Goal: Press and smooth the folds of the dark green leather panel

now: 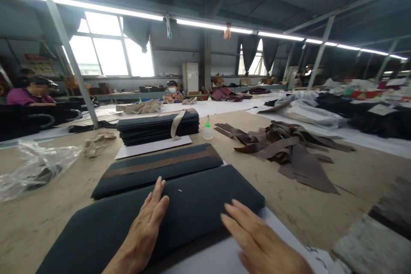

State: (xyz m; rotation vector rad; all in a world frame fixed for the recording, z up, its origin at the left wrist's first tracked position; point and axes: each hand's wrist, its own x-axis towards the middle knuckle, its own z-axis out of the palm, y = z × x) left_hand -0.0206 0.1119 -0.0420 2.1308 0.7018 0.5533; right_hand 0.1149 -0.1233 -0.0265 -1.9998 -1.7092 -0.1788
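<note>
A dark green fabric panel (199, 192) lies flat across the near part of the table, partly over a white sheet (282, 231). My left hand (147, 222) rests on the panel with fingers stretched forward. Over the panel's right part is my right hand (253, 235), slightly blurred, its fingers extended; whether it touches the cloth I cannot tell. Just beyond lies another dark green panel (135, 180) with a brown strip (160, 163) along it. A small white scrap (180, 190) sits on the near panel.
Behind stands a stack of dark green pieces (157, 128) with a beige strip (176, 124) over it. A green-capped bottle (208, 130) is beside it. Brown scraps (289, 147) lie right, clear plastic (41, 165) left. A metal post (67, 47) rises at left; people sit beyond.
</note>
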